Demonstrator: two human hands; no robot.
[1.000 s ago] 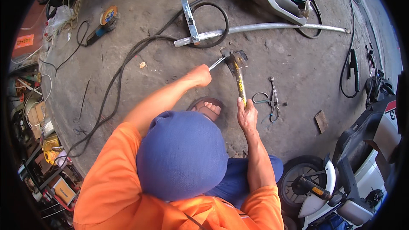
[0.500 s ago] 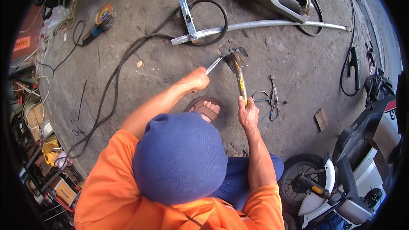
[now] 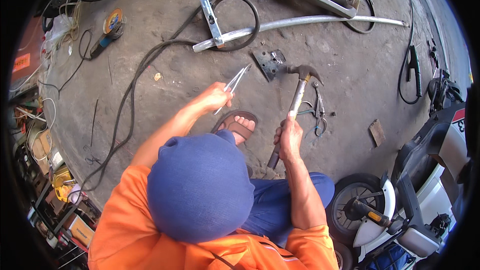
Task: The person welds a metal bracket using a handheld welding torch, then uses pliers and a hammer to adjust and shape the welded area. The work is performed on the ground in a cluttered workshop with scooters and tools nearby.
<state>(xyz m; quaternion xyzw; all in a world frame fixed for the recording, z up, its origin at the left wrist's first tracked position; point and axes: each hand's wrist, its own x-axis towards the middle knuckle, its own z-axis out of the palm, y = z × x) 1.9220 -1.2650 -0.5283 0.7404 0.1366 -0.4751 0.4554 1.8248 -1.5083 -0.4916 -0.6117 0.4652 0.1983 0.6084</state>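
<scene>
Grey, rough concrete floor [image 3: 360, 85] fills most of the frame. A person in an orange shirt [image 3: 130, 215] and a dark blue knitted cap [image 3: 200, 188] leans in from the lower edge, and a white and black scooter [image 3: 434, 190] takes up the lower right. A long, gently bent silver metal tube [image 3: 290, 23] stretches from the upper centre toward the upper right.

The left forearm [image 3: 167, 137] slants up and rightward, elbow out to the side; the right forearm [image 3: 304, 192] rises more steeply, right of centre. A claw hammer with a dark head and a worn, yellowish handle [image 3: 298, 96] tilts across the centre, head up and to the right, butt end low and to the left. Slim silver metal tongs [image 3: 235, 85] point toward the upper right, their tips short of the plate.

The right hand [image 3: 288, 140] is wrapped around the lower part of the hammer handle. The left hand [image 3: 216, 97] is closed around the tongs. The dark, flat steel plate with holes [image 3: 268, 65] lies on the floor in the upper centre, between the tong tips and the hammer head; whether the head touches it, I cannot tell.
</scene>
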